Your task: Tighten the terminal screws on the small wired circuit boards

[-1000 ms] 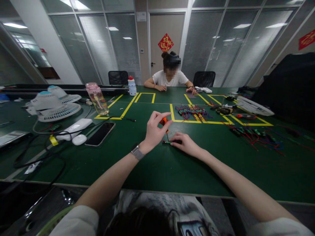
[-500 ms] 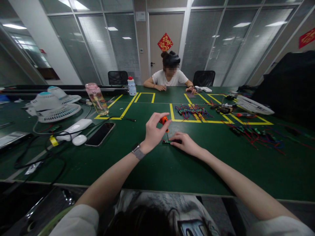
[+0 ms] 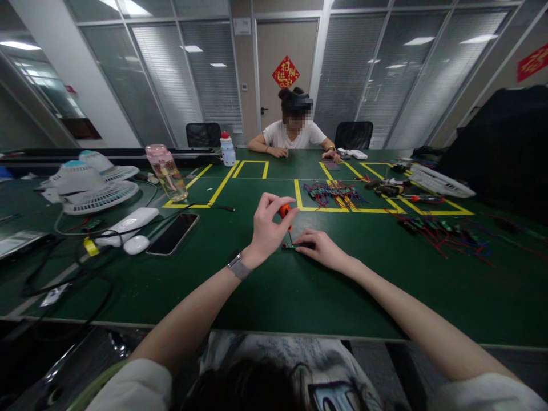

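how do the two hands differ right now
The left hand is raised, pinching an orange screwdriver upright; the right hand lies low on the table, fingertips gripping the small green board. The left wrist wears a watch; the right wrist is bare. Both hands meet at the board, arms stretched forward.

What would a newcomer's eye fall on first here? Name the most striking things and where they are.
At centre, the left hand holds an orange-handled screwdriver tip-down over a small circuit board, which the right hand pins to the green table. Beyond them, a tangle of red and blue wired boards lies in a yellow-taped box, and another person sits at the far end.
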{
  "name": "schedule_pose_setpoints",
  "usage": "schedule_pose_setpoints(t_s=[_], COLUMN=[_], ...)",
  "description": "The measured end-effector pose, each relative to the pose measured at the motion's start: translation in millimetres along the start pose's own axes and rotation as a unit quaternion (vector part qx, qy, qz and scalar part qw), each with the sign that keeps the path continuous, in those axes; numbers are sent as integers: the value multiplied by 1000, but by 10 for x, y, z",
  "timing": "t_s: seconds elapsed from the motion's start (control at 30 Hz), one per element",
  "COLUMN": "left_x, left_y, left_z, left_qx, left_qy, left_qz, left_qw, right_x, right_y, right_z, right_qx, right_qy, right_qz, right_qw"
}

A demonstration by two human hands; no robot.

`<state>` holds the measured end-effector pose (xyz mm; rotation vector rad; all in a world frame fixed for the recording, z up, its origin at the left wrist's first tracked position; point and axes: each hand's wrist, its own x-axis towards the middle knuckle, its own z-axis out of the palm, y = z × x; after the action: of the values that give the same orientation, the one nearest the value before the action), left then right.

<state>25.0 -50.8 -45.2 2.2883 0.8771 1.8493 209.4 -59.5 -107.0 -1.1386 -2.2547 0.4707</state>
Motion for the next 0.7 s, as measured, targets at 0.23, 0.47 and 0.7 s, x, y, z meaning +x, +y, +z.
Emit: schedule_pose_setpoints(t_s=[0.23,0.47,0.7], left_x=[-11,12,67], left_y=[-24,-3,-11], left_z=[-18,-11,-38], left_qx=[-28,-65,-94], left_qy=[-28,-47,-166], left_qz=[2,-13,12], left_qw=[999,997,982], right_x=[-1,-1,0], right_y=[-7,-41,-15], right_z=[-1,-23,-12], right_qx=[5,0,7], right_qy=[3,-3,1], right_qz=[4,7,4], right_qw=[1000,1000,1000])
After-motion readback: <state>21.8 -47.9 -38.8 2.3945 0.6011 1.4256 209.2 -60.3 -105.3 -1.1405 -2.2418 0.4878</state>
